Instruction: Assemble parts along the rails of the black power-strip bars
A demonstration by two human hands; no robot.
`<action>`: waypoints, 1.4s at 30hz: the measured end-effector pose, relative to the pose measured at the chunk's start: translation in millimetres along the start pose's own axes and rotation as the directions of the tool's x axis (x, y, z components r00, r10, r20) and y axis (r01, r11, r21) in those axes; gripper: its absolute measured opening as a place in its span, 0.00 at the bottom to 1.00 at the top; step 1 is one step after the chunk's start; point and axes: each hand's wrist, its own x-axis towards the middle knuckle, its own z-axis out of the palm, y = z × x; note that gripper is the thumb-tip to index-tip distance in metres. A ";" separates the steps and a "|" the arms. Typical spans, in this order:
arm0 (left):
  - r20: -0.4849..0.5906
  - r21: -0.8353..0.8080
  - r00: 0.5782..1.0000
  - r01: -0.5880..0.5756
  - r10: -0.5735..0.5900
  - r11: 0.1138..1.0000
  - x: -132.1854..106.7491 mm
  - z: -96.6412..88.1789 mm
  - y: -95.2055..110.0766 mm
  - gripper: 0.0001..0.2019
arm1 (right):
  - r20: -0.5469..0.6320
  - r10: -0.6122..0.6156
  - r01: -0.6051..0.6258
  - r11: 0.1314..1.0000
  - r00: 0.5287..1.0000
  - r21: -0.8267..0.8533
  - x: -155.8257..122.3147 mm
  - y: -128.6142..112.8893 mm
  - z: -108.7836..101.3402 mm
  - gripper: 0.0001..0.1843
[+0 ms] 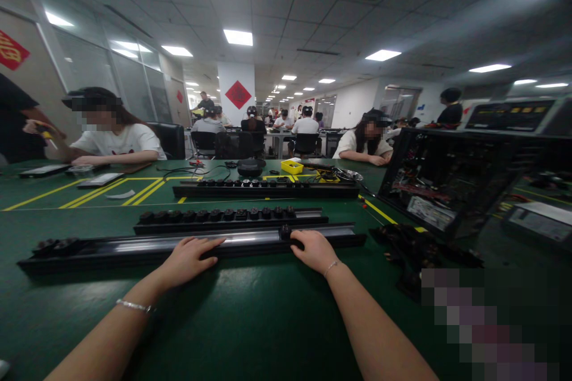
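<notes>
A long black rail (134,247) with a silver channel lies across the green table (250,321) just in front of me. My left hand (190,259) rests on its near edge, fingers stretched out flat. My right hand (315,250) sits on the rail further right, fingertips touching a small black module (286,230) set in the channel. Two black modules (56,244) sit at the rail's left end. Behind it lies a second rail (227,218) filled with several black modules, and a third rail (266,189) lies further back.
A pile of loose black modules (413,247) lies to the right, beside an open black computer case (451,184). A yellow box (292,166) and cables sit at the back. Other people sit at this table and at tables beyond. Yellow tape lines mark the table.
</notes>
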 end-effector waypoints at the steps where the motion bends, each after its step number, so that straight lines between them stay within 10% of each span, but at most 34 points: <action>1: 0.003 -0.001 1.000 0.002 -0.002 1.000 -0.3 -0.7 0.7 0.26 | 0.005 0.007 -0.007 1.000 1.000 0.003 -0.1 0.3 -0.5 0.12; 42: 0.003 0.004 1.000 0.004 -0.004 1.000 -0.7 -1.1 0.5 0.27 | -0.034 0.126 -0.128 0.989 0.991 -0.080 -4.2 6.3 -7.9 0.09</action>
